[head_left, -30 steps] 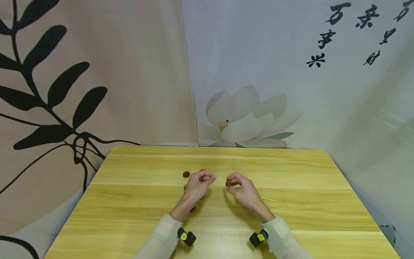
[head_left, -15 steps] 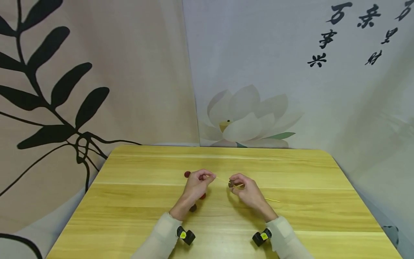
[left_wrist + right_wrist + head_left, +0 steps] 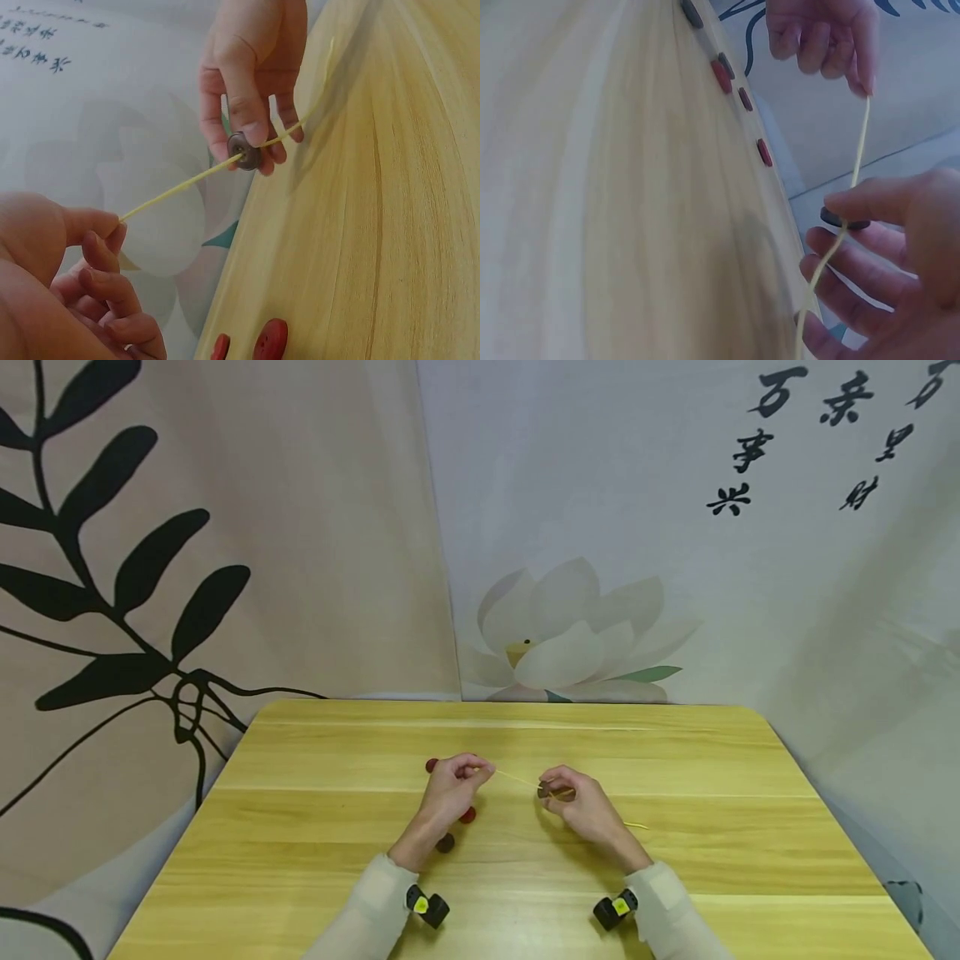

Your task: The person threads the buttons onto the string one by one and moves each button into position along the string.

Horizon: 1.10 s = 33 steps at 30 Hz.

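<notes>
A yellow string (image 3: pixel 180 188) runs taut between the hands, through a dark brown button (image 3: pixel 242 150). My left hand (image 3: pixel 456 787) pinches one end of it between thumb and forefinger. With thumb and fingertips, my right hand (image 3: pixel 583 805) grips the button by its edge. Beyond the button, the string's loose tail passes along the right fingers and shows past the hand in the head view. Both hands are raised above the wooden table (image 3: pixel 675 760).
Around the left hand lie loose buttons: a red one (image 3: pixel 468 815), a dark brown one (image 3: pixel 445 842) and another red one (image 3: pixel 431 765) partly behind the hand. The right wrist view shows several in a rough line, including a dark one (image 3: pixel 692 13).
My right hand has moved a little to the right and down with the button, away from the left hand. A longer stretch of string now shows between them.
</notes>
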### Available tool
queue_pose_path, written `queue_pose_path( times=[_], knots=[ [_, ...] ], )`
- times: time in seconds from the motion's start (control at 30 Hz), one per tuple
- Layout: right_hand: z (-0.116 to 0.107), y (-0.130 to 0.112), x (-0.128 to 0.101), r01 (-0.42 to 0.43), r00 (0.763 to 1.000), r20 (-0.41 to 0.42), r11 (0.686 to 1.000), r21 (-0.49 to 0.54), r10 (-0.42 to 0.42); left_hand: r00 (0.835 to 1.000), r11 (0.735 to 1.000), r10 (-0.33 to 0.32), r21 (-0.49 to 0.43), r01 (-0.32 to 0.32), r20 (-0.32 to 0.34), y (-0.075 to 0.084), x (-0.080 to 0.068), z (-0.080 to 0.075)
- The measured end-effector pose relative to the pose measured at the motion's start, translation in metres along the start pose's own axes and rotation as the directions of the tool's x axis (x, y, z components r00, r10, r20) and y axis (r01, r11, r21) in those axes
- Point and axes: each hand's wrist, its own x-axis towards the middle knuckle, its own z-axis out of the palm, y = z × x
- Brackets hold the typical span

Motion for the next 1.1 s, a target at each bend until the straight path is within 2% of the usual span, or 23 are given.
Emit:
queue_pose_path(
  times=[0.23,0.67,0.9,1.1],
  knots=[
    [-0.002,0.006,-0.001,-0.015,1.0,0.003,1.0,-0.007,0.015,1.0,1.0,-0.003,0.007,0.003,-0.011,0.0,0.001,0.0],
    [-0.008,0.011,-0.003,-0.034,0.999,0.008,0.999,-0.021,0.034,1.0,0.999,-0.017,-0.036,0.016,-0.016,0.002,0.002,0.0],
    [-0.009,0.013,-0.004,-0.035,0.999,-0.025,0.995,-0.089,0.033,1.0,1.0,-0.013,-0.018,0.013,-0.01,0.002,0.0,-0.001],
    [-0.011,0.015,-0.006,-0.059,0.998,-0.037,0.993,-0.104,0.056,1.0,1.0,-0.021,-0.011,0.02,-0.009,0.0,0.0,-0.003]
  ],
)
